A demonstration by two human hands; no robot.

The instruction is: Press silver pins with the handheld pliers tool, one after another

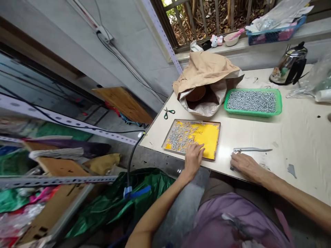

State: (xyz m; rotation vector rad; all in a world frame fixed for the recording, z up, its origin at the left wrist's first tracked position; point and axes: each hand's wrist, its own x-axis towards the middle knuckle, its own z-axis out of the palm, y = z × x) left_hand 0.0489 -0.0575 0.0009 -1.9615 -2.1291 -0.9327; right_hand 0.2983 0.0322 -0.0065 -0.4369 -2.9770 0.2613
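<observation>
My left hand (193,159) is over the near edge of a shallow tray (217,141) with a yellow bottom. Its fingers are partly bent, thumb and index tips slightly apart, and I see nothing between them. Many small silvery metal pins (178,136) lie heaped in the tray's left part, close to those fingers. On the table to the right, my right hand (242,164) is closed around the near end of a small metal lever tool (254,150). The tool's long grey handle points right; its body is mostly hidden under my fingers.
A green plastic box (279,103) full of similar pins stands behind the tray. Beside it is an open brown paper sack (207,70). Green-handled scissors (167,113) lie near the table's left edge. A metal kettle (291,65) stands at the back right.
</observation>
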